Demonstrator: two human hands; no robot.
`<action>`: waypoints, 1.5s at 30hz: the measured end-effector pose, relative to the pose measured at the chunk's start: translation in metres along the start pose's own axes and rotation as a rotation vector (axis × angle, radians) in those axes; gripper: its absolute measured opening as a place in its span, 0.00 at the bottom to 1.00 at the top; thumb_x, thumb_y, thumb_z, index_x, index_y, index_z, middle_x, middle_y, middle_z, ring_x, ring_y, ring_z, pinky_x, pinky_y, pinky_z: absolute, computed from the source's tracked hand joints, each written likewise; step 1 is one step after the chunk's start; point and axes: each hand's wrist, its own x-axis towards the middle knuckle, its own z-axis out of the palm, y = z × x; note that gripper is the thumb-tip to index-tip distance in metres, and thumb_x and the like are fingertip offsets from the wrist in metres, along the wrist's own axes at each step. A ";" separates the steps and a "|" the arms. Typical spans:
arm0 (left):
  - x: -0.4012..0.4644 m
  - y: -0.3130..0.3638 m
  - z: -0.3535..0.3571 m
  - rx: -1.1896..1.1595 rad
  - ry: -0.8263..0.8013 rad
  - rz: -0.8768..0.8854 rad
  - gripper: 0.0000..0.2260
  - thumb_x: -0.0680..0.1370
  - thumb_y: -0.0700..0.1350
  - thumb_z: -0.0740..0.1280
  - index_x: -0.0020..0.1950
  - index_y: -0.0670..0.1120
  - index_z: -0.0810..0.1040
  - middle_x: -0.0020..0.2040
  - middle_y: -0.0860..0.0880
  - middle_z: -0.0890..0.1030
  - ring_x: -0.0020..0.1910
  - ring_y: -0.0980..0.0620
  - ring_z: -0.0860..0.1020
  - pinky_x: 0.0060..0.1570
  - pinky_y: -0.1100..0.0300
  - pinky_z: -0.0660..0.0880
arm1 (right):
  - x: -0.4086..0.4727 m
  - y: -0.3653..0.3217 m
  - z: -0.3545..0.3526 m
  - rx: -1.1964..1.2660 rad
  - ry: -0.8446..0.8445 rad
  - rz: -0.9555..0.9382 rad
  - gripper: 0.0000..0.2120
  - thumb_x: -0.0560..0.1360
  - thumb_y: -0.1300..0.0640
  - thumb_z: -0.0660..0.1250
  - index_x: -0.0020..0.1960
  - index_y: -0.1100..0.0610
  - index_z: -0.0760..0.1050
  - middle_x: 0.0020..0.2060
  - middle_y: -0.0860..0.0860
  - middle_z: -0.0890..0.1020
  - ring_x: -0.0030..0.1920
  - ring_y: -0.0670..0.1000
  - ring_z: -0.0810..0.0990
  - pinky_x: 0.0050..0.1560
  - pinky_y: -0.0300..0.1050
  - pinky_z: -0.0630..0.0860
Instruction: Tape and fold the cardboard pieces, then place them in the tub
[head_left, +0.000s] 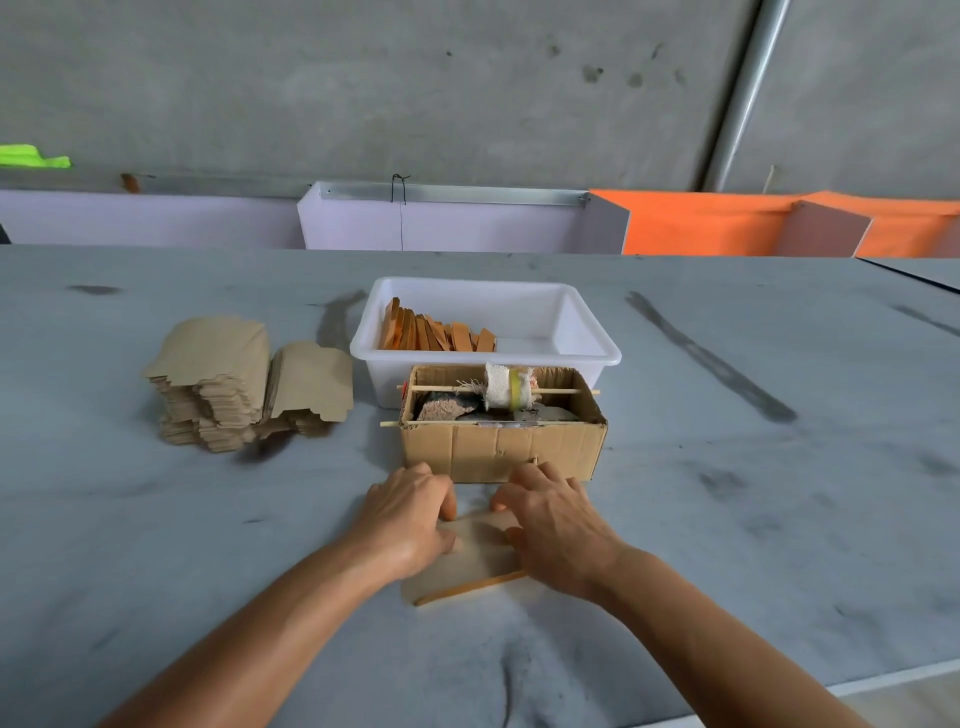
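A tan cardboard piece (467, 564) lies on the grey table just in front of me, its near edge showing orange. My left hand (408, 519) presses on its left part, fingers bent down onto it. My right hand (553, 525) presses on its right part, fingertips at the far edge. Behind them a brown cardboard box (501, 447) carries a tape roll (511, 389) on a wooden stick. The white tub (587, 332) behind the box holds a row of folded orange-brown pieces (436, 332). Two stacks of flat cardboard pieces (244, 382) stand at the left.
The grey table (727, 519) stretches wide to both sides, with dark smudges. Lilac and orange panels (701, 223) line its far edge below a concrete wall. The table's near right edge (893, 678) shows at the bottom right.
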 end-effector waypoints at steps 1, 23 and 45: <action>0.000 0.001 -0.001 0.002 -0.009 -0.005 0.12 0.74 0.51 0.70 0.54 0.49 0.75 0.55 0.52 0.72 0.56 0.51 0.71 0.55 0.59 0.68 | -0.001 0.000 0.001 0.016 0.008 0.002 0.14 0.78 0.56 0.62 0.63 0.51 0.71 0.61 0.52 0.69 0.60 0.53 0.65 0.58 0.49 0.67; 0.005 0.010 -0.006 -0.019 -0.085 -0.089 0.07 0.74 0.40 0.69 0.45 0.50 0.74 0.49 0.50 0.76 0.51 0.48 0.76 0.47 0.59 0.72 | -0.007 0.002 0.002 0.172 0.020 0.056 0.17 0.76 0.56 0.65 0.65 0.51 0.71 0.62 0.49 0.71 0.61 0.51 0.68 0.58 0.45 0.67; 0.019 -0.014 0.012 -0.170 0.241 0.043 0.05 0.73 0.41 0.71 0.46 0.48 0.84 0.46 0.52 0.81 0.48 0.52 0.78 0.46 0.63 0.71 | 0.007 0.009 -0.001 0.174 0.171 0.073 0.09 0.74 0.62 0.67 0.46 0.51 0.84 0.45 0.48 0.83 0.53 0.51 0.73 0.52 0.44 0.71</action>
